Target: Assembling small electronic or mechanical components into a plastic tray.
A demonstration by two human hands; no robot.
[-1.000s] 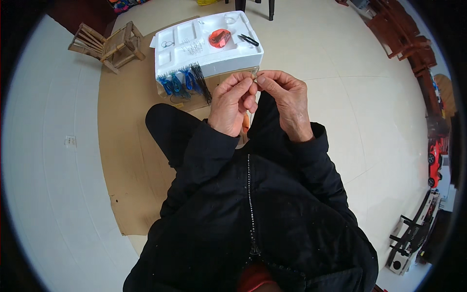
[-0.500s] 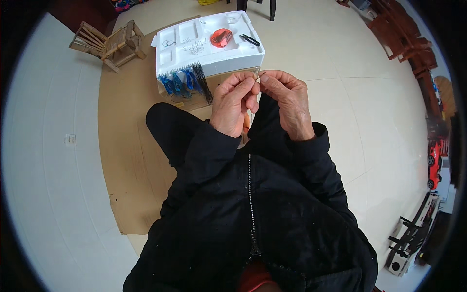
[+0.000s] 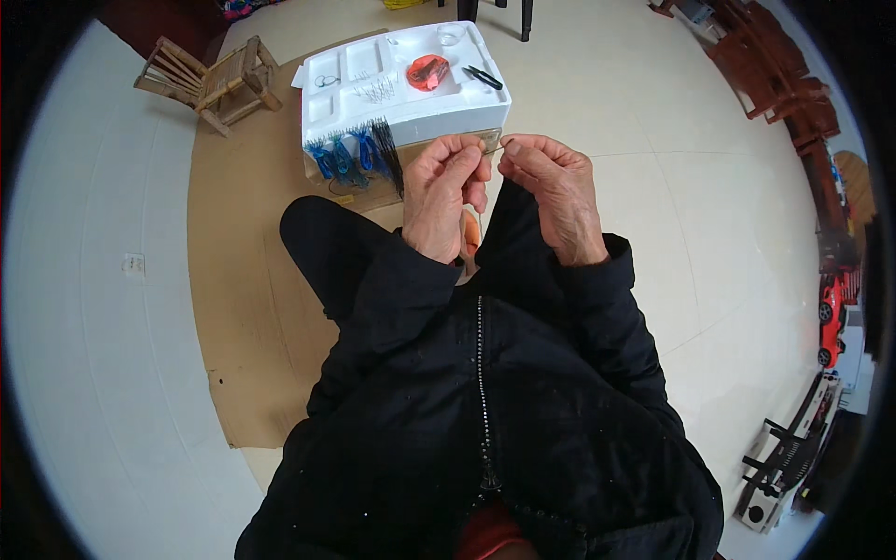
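Above my lap, my left hand (image 3: pixel 439 196) and my right hand (image 3: pixel 557 191) are both closed in a pinch. A short, thin dark strand (image 3: pixel 495 149) spans the small gap between their fingertips; its exact kind is too small to tell. Just beyond my hands stands a white foam tray (image 3: pixel 453 110). It holds thin wire-like pieces (image 3: pixel 377 90), a red piece of plastic (image 3: pixel 416 77) with brown material on it, black snips (image 3: pixel 484 77) and a small clear dish (image 3: pixel 450 37). Blue bundles (image 3: pixel 344 164) and long black strands (image 3: pixel 386 154) hang over its near side.
A small bamboo chair (image 3: pixel 233 82) stands at the far left, beside a cardboard sheet (image 3: pixel 247 364) on the floor. Wooden furniture (image 3: pixel 775 70) and a red toy car (image 3: pixel 829 322) line the right side. Dark furniture legs (image 3: pixel 526 19) show at the back.
My fingertips have moved slightly apart, and more of the thin strand shows between them. The tray and its contents look the same.
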